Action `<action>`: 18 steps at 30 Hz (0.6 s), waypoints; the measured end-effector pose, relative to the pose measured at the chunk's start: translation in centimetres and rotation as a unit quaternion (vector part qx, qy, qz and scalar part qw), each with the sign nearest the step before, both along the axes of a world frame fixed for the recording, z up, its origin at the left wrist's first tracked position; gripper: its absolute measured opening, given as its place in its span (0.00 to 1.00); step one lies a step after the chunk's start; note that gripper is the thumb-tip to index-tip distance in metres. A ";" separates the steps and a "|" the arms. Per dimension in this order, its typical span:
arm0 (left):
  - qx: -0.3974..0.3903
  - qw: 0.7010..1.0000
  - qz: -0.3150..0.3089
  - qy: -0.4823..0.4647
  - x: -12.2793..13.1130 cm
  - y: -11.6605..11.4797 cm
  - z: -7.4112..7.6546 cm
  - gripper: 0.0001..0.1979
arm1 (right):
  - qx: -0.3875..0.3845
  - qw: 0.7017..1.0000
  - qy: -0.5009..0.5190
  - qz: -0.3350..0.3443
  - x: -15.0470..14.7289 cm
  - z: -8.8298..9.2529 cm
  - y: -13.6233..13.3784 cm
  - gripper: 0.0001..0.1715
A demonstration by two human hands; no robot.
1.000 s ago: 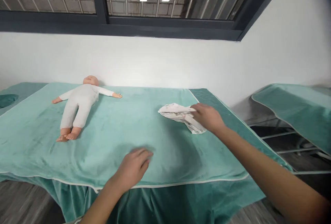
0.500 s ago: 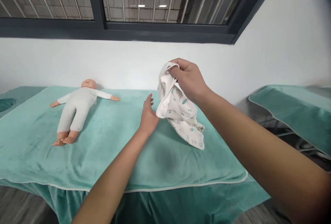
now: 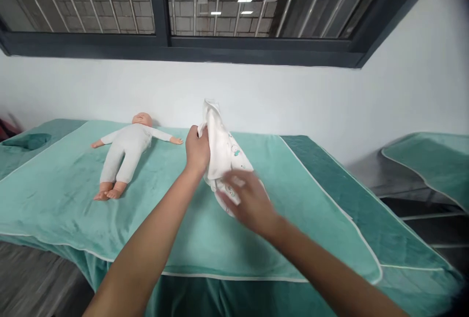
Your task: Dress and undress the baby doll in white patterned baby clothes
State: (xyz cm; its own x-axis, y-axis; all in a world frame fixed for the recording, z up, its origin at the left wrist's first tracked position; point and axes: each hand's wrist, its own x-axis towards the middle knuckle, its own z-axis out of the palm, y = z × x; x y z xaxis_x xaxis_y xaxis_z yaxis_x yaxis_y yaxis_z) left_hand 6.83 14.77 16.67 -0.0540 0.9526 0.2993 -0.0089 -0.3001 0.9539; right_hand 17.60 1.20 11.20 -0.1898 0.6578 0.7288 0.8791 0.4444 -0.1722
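Observation:
A white baby garment (image 3: 218,153) with small green and dark prints hangs folded over the bed. My left hand (image 3: 198,150) is closed around its upper left edge, thumb and fingers wrapped on the fabric. My right hand (image 3: 251,200), blurred by motion, is in front of the garment's lower part with thumb and fingers apart; whether it touches the cloth is unclear. To the left, a baby doll (image 3: 130,143) in a white long-sleeved suit lies on its back, arms stretched out and feet bare.
A light green blanket (image 3: 176,239) with white piping covers the bed. Darker green bedding (image 3: 330,175) shows at the right. Behind stands a white wall (image 3: 293,97) under a dark-framed window (image 3: 234,51) with metal bars. Another green-covered surface (image 3: 428,160) is at the far right.
My left hand has taken hold of the garment's upper edge. My right hand has let go of the top and moved down to the lower part. The view has turned slightly right.

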 end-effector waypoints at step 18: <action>-0.030 0.982 -0.074 -0.170 -5.9 -1.4 2.6 0.08 | -0.261 0.957 -0.112 -0.061 1.0 -5.8 6.1 0.17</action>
State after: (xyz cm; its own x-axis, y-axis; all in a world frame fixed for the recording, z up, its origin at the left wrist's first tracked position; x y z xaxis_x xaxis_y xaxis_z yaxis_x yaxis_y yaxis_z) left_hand 0.92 13.35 19.30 -0.0008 0.9728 0.2314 -0.3699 -0.2153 0.9038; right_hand 18.65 7.31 5.38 -0.2005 0.9485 0.2452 0.9600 0.2401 -0.1442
